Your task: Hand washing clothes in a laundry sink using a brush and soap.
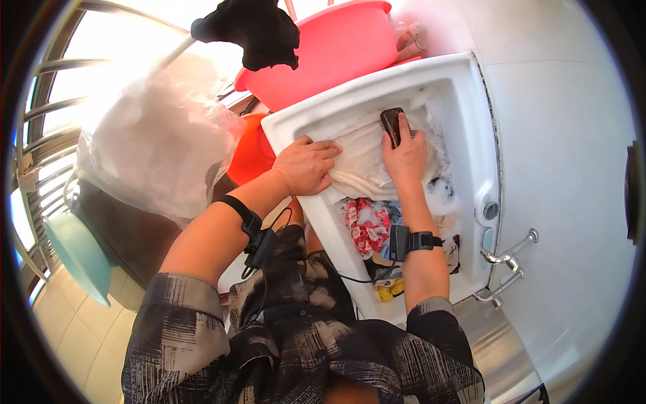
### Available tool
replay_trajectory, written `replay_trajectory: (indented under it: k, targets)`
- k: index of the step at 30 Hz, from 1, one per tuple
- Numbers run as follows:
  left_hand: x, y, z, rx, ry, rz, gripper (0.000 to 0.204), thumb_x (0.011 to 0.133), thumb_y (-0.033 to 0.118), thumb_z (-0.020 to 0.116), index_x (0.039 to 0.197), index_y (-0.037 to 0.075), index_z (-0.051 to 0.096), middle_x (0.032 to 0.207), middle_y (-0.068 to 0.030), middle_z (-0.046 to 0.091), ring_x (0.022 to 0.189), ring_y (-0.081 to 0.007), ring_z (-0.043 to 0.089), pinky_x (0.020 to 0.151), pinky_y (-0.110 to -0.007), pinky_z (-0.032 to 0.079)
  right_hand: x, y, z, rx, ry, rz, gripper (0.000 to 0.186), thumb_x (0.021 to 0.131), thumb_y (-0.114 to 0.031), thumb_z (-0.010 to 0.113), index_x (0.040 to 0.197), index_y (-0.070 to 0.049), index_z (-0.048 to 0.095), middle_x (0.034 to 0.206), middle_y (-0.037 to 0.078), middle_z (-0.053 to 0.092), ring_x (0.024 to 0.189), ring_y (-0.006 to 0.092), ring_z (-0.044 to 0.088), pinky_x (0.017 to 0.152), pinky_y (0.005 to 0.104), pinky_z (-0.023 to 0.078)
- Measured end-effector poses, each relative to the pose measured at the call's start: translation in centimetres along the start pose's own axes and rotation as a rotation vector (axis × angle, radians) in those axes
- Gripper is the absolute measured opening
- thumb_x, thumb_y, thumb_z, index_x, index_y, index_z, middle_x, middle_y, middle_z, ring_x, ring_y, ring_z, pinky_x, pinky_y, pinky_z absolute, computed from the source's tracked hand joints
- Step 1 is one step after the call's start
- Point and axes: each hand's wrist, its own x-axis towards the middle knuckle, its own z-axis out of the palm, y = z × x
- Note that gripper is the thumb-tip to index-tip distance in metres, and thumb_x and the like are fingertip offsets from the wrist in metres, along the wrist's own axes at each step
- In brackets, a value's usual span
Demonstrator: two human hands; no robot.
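Observation:
A wet white cloth [358, 156] lies spread over the sloped inside of a white sink [490, 155]. At its left edge, by the sink's rim, my left hand [306, 165] is closed on the fabric, fingers pointing right. My right hand [406, 160] grips a dark brown scrubbing brush [392, 128] against the far part of the cloth, index finger laid along its back. The brush's bristles are hidden underneath. Below the cloth, soapy water holds a red patterned garment [367, 225], a yellow piece [389, 289] and other laundry.
A large pink tub [330, 50] stands beyond the sink, with a black cloth [249, 34] hanging before it. An orange basin [252, 151] and a clear plastic bag [158, 135] are at the left. A metal tap [508, 256] juts from the right wall.

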Motion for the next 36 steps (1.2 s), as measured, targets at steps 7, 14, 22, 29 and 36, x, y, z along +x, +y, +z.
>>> replay_trajectory:
  k: [7,14,22,29,36]
  targets:
    - [-0.1,-0.3,-0.4,0.000,-0.039,-0.037,0.018,0.081,0.024,0.064,0.078,0.008,0.070,0.134,-0.0049,0.070,0.127,-0.0170,0.062,0.089,-0.038,0.050,-5.7,-0.9,-1.1,0.254,-0.236,-0.301,0.065,0.088,-0.036,0.077,0.149,-0.024,0.058,0.109,0.024,0.058,0.100,0.0419,0.064,0.090,0.0492,0.054]
    - [0.1,-0.1,0.0,-0.019,-0.034,-0.026,0.018,0.081,0.023,0.065,0.073,0.007,0.069,0.134,-0.0028,0.070,0.127,-0.0170,0.062,0.089,-0.038,0.049,-2.4,6.6,-1.0,-0.021,0.042,0.022,0.063,0.089,-0.038,0.075,0.148,-0.022,0.059,0.117,0.028,0.057,0.102,0.0442,0.062,0.088,0.0503,0.054]
    - [-0.1,-0.2,-0.1,-0.050,0.057,-0.012,0.013,0.079,0.020,0.066,0.081,0.008,0.066,0.129,-0.0064,0.071,0.122,-0.0186,0.063,0.085,-0.039,0.049,-13.3,10.6,-6.9,0.110,-0.189,0.126,0.067,0.090,-0.032,0.075,0.149,-0.011,0.052,0.120,0.028,0.055,0.110,0.0471,0.059,0.096,0.0526,0.049]
    - [-0.1,0.0,-0.9,-0.027,-0.036,-0.020,0.022,0.081,0.026,0.064,0.089,0.007,0.073,0.140,-0.0088,0.065,0.129,-0.0219,0.059,0.097,-0.038,0.047,-13.2,6.5,-6.1,0.271,-0.327,0.019,0.040,0.090,-0.017,0.071,0.126,-0.001,0.066,0.128,0.026,0.059,0.117,0.0419,0.061,0.101,0.0487,0.049]
    - [0.7,1.0,-1.2,-0.016,0.062,-0.081,0.018,0.077,0.022,0.065,0.083,0.005,0.069,0.152,-0.0207,0.052,0.130,-0.0322,0.057,0.106,-0.043,0.044,0.3,0.6,2.9,0.566,-0.106,0.475,0.044,0.098,-0.037,0.065,0.114,0.004,0.072,0.101,0.021,0.076,0.097,0.0309,0.074,0.086,0.0378,0.056]
